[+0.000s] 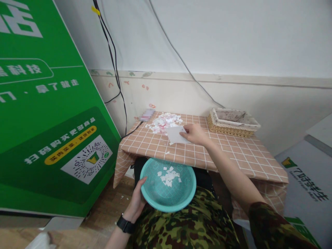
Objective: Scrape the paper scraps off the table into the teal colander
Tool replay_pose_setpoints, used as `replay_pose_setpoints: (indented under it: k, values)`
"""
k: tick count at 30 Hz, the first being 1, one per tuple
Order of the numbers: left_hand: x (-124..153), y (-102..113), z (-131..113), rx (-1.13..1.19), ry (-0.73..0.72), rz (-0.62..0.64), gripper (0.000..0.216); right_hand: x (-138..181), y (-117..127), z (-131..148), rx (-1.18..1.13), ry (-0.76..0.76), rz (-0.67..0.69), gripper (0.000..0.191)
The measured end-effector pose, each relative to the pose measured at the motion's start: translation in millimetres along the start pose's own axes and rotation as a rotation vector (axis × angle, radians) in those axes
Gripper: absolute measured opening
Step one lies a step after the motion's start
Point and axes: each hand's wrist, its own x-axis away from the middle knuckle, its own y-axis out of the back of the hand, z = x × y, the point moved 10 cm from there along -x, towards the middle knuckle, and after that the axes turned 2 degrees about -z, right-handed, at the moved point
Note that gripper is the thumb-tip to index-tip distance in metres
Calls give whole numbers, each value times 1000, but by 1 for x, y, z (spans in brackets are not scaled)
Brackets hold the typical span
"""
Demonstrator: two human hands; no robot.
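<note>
My left hand (138, 197) grips the rim of a turquoise plastic strainer basket (147, 192), held over my lap just below the table's front edge. Small white paper pieces (169, 176) lie in its bottom. Over the table, my right hand (194, 134) pinches the right edge of a flat white card (176, 134). The card is beside the near side of a spread-out pile of white and pinkish paper scraps (166, 120), covering part of it. Whether the card touches the cloth, I cannot tell.
A brown checked cloth (228, 148) covers the table. At its back right stands a lined wicker basket (230, 129). A phone-like object (147, 114) with a cable lies at the back left. A large green panel (64, 121) rises at the left, a grey box (308, 180) at the right.
</note>
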Motion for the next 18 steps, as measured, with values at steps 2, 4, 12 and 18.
replay_pose_setpoints:
  k: [2,4,12,18]
  values:
    - [0,-1,-1,10,-3,-6,34,2,8,-12,0,-11,-23,23]
    - [1,-1,-1,12,-3,-19,34,6,14,-34,-42,-63,-64,24]
    - [2,-2,-2,-8,-2,-21,33,34,-11,-115,-439,-312,-186,34]
    - [4,-6,-4,14,-14,-5,32,52,-21,-118,-585,-344,-197,42]
